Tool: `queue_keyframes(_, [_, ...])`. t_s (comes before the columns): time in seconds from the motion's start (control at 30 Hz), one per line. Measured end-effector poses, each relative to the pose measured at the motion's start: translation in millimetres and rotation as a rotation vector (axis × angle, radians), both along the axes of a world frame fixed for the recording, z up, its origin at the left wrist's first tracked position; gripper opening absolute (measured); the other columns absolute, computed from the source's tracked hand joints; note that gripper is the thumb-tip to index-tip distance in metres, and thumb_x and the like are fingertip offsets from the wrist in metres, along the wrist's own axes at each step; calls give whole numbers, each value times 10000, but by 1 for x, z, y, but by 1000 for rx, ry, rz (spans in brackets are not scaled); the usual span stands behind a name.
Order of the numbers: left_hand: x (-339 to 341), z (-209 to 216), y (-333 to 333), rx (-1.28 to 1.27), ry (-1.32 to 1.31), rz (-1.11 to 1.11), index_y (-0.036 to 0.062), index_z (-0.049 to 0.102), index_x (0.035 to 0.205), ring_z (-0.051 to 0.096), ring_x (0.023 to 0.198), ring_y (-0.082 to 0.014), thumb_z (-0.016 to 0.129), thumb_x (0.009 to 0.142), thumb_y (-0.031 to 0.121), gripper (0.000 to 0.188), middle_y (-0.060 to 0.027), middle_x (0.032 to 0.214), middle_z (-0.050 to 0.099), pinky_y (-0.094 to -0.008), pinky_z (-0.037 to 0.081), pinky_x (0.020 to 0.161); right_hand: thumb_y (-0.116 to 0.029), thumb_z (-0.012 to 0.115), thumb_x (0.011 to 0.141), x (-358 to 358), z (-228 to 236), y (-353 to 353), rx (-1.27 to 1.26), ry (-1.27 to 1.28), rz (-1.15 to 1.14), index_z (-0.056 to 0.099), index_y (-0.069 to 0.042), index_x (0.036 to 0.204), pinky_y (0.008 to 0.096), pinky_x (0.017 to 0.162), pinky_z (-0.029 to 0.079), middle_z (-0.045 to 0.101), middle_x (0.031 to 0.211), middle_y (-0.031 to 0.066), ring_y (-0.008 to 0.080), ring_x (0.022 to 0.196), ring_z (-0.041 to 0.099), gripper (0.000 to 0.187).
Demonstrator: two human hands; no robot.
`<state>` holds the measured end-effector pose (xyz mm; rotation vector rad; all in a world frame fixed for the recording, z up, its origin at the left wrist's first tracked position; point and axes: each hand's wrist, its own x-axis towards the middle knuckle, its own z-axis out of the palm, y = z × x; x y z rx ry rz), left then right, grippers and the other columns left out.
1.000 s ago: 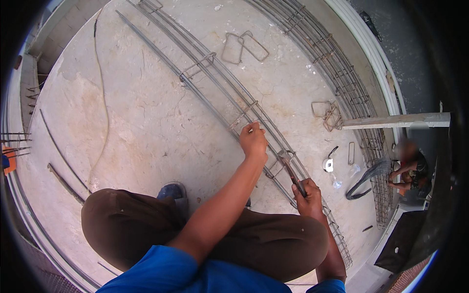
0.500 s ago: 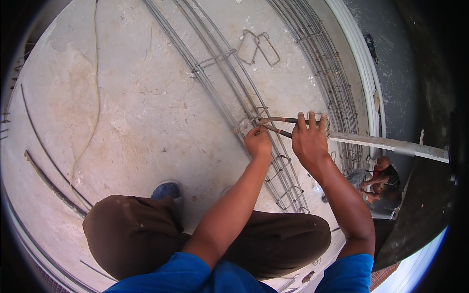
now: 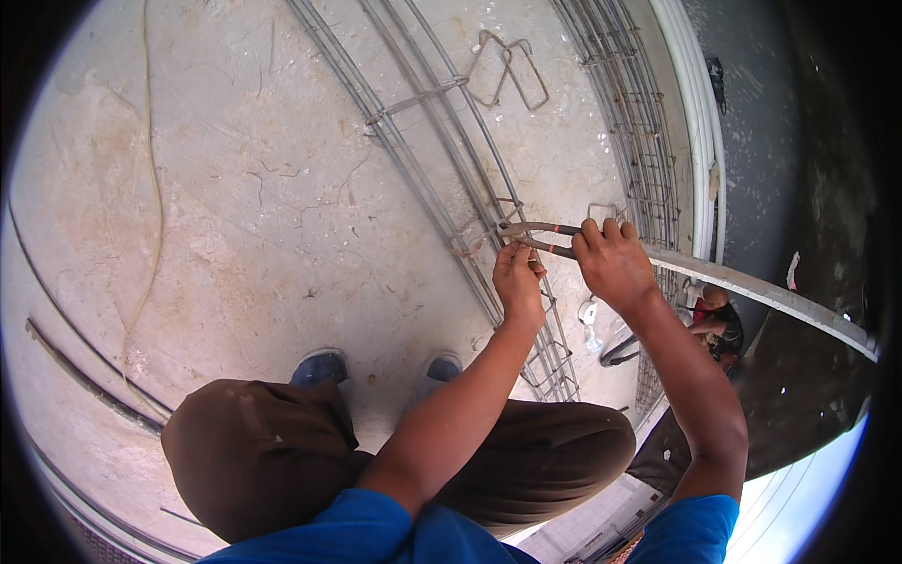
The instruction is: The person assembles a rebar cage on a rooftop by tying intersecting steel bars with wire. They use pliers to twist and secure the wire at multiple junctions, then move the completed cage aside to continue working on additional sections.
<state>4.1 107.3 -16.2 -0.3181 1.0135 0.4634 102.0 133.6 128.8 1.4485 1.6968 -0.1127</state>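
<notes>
Currently, pincers [image 3: 540,227] are meeting the rebar cage [image 3: 460,150] at a crossing.
The cage is lying beneath both hands: the right hand [image 3: 615,265] is grasping the pincers' handles; the left hand [image 3: 519,285] is bunching its fingers beside the pincers' head, its hold unclear. Farther up, a wire hoop [image 3: 418,99] is already spanning the bars; two loose hoops [image 3: 508,58] are lying apart. The concrete floor [image 3: 263,254] is showing cracks; a second cage [image 3: 644,122] is running along the right, a co-worker [image 3: 725,324] appearing beyond.
</notes>
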Motion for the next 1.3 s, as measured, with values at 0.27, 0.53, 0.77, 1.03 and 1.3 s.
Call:
queue_keyframes(0.27, [4,12,1,-215,-375,19,128,623,1301,638,1123,-184,676,1010,631,584,-39,1184,661,-372,477,1050,-176,671,927,31,0,7,-22,170,-84,695,-87,952,432,793,560,674,939,82,281,876,708,96])
queue_keyframes(0.53, [5,12,15,-314,-596,20,56,657,1297,680,1264,-259,759,1009,483,524,-89,1173,728,-461,561,1029,-245,786,962,4,11,13,-383,641,-1676,640,25,1105,376,663,614,709,852,125,195,680,738,339])
queue_keyframes(0.77, [39,18,20,-407,-449,257,153,506,788,622,721,-235,657,1093,425,436,-23,704,530,-443,574,977,-122,722,858,-25,17,-23,71,64,-457,598,-59,1293,484,798,585,665,1014,133,335,898,708,457])
queue_keyframes(1.03, [78,17,14,-474,-220,290,133,451,779,475,672,-204,640,1109,337,431,-20,704,436,-404,541,774,-88,645,917,33,-32,-59,251,108,-273,645,-98,1085,405,689,552,598,863,48,244,804,660,168])
queue_keyframes(1.3, [93,16,19,-441,-156,333,119,456,842,438,680,-169,604,1128,313,376,2,762,404,-365,502,708,-56,671,902,58,-40,-48,279,228,-310,626,-95,975,424,664,561,602,831,74,265,762,664,94])
